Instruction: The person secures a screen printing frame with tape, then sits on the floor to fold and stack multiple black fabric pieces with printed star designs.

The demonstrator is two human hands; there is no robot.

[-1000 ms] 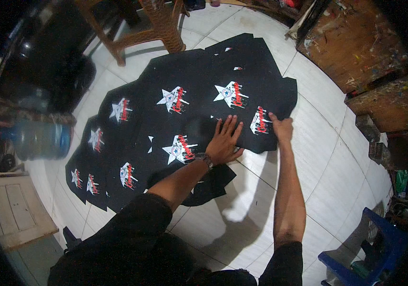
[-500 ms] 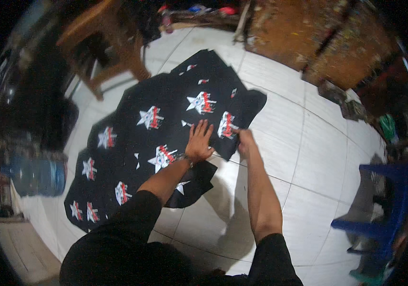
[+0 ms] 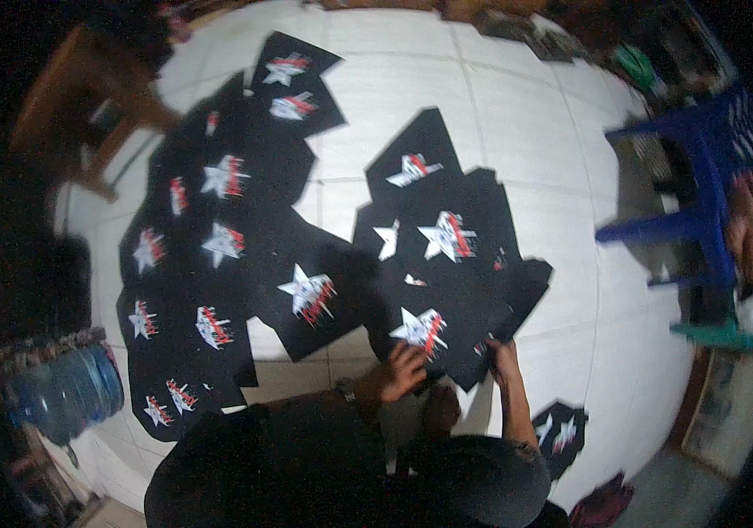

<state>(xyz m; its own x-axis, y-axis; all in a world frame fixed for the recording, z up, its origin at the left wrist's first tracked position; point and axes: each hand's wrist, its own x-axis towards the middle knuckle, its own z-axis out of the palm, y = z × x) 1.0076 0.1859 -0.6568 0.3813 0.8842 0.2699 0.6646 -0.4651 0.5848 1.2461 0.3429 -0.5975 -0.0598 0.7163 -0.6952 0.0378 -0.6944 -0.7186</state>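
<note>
Black cut fabric pieces with white-and-red star prints lie overlapped on the white tiles, in a long spread [image 3: 262, 202] at left and a second group [image 3: 473, 286] in front of me. At the near edge of that second group, my left hand [image 3: 401, 373] has its fingers curled on a fabric piece, beside a star print. My right hand [image 3: 501, 359] pinches the lower right edge of the same group, its fingertips partly hidden. A smaller printed fabric piece [image 3: 565, 433] lies beyond my right forearm.
A blue plastic stool [image 3: 702, 176] stands at right, with a bare limb [image 3: 746, 231] of another person beside it. At left are a wooden stool [image 3: 86, 106] and a clear blue water jug [image 3: 73, 396]. Maroon cloth [image 3: 603, 503] lies low at right.
My view has shifted to the right. Both hands have moved nearer my body. The fabric pieces now form a left spread and a separate group under my hands.
</note>
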